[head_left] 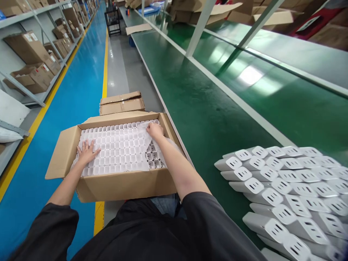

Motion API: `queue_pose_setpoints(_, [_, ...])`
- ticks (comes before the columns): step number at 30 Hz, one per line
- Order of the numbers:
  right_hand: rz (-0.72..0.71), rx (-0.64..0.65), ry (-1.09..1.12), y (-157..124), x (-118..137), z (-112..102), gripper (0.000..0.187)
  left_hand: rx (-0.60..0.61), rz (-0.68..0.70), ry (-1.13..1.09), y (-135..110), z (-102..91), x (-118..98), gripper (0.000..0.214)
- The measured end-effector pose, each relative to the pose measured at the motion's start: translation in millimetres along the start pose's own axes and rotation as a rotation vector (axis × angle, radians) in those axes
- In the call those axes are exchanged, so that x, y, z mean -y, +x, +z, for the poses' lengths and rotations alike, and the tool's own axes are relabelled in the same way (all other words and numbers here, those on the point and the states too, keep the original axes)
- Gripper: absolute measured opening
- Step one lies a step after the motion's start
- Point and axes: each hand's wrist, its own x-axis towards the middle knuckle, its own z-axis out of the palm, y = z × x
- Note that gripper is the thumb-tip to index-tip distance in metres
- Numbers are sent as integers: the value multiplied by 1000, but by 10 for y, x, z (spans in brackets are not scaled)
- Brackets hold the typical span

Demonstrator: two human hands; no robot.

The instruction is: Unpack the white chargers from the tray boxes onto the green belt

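Shirt (130,232) — carton (122,186), long axis crosswise

Place: a factory or warehouse packing area
Floor (84,61): glossy blue aisle between yellow lines (105,69), grey strip beside the desk
Shelves (21,88): metal racks down the left side, loaded with brown boxes (29,47)
Desk (174,72): long, green-topped, stretching far back, with pale posts (200,29)
Goods: many matching white casings (282,185) on the desk, an open carton (125,186) packed in rows

Carton (127,185): left of bench (176,79) | casings (156,164): in carton | more casings (282,185): on bench, right | shelving (23,88): far left
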Motion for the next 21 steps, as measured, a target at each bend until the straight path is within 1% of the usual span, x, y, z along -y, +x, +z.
queue_pose_setpoints(2, [19,17,10,7,-37,-5,30,-58,32,23,-1,-50,-109,79])
queue_pose_setpoints(4, [30,34,20,19,-60,-14,31,-106,140,16,-3,-114,-335,74])
queue_pose_setpoints(6, [28,45,30,30,-63,-20,32,-103,334,-28,-15,-165,-689,69])
queue_pose_setpoints(7, [25,48,34,33,-60,-22,33,-79,461,-54,-24,-177,-904,68])
queue_pose_setpoints(10, [12,48,48,19,-58,-50,33,39,870,-113,-55,-142,-1577,64])
queue_pose_setpoints(11, [4,42,55,9,-69,-76,34,74,955,-119,-64,-110,-1770,65])
queue_pose_setpoints(12, [-8,33,64,-2,-89,-115,36,108,1000,-115,-71,-71,-1930,69])
queue_pose_setpoints(13, [-23,20,75,-13,-116,-167,37,134,1013,-106,-77,-28,-2054,74])
queue_pose_setpoints(15, [-52,-20,103,-33,-177,-310,37,152,987,-85,-81,65,-2190,85])
queue_pose_setpoints(18, [-104,-102,157,-75,-191,-541,39,109,958,-94,-70,192,-2207,91])
queue_pose_setpoints(20, [-176,-143,204,-142,-88,-619,43,80,947,-153,-48,250,-2176,92])
queue_pose_setpoints(21, [-230,-148,231,-195,3,-617,45,72,934,-202,-31,268,-2165,92])
